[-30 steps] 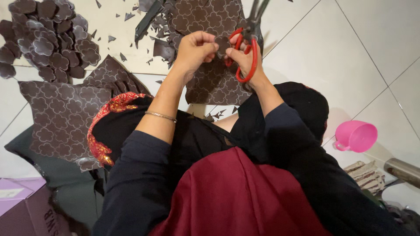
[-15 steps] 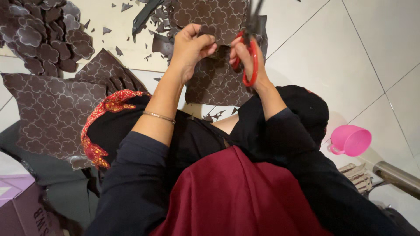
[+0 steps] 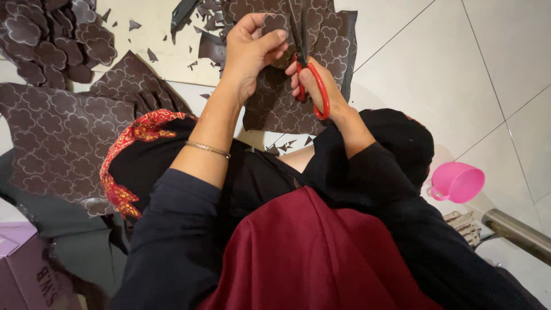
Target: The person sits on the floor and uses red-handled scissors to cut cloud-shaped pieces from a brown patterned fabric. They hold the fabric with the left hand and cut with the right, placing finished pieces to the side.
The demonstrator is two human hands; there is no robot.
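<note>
**Ana:** Left hand (image 3: 249, 49) pinches a small brown flower shape (image 3: 274, 24) between thumb and fingertips, at about twelve o'clock in the view. What is the other one doing?

**Ben:** Right hand (image 3: 315, 86) is closed through the red loops of the scissors (image 3: 304, 63), thumb in one loop, fingers in the other. The dark blades run up past the flower shape, just beside it at one o'clock from the left hand.

**Ana:** Which way do the scissors lie?

**Ben:** Long axis is near upright in the picture, tips toward twelve, handles toward six, tilted a little to the right at the handle end. I cannot tell how far the blades are apart.

**Ana:** How far along does the cutting look?

**Ben:** Partly through, I'd judge. A pile of cut flower shapes (image 3: 54, 40) sits at ten o'clock on the tiled floor (image 3: 436, 63), with small scraps (image 3: 201, 43) scattered near eleven. Under the hands lies a patterned brown sheet (image 3: 287, 109) with many outlines uncut, and a bigger sheet (image 3: 57, 143) at nine o'clock looks mostly whole.

**Ana:** Anything else around?

**Ben:** A pink cup (image 3: 458, 182) at four o'clock, well apart from the work.
</note>
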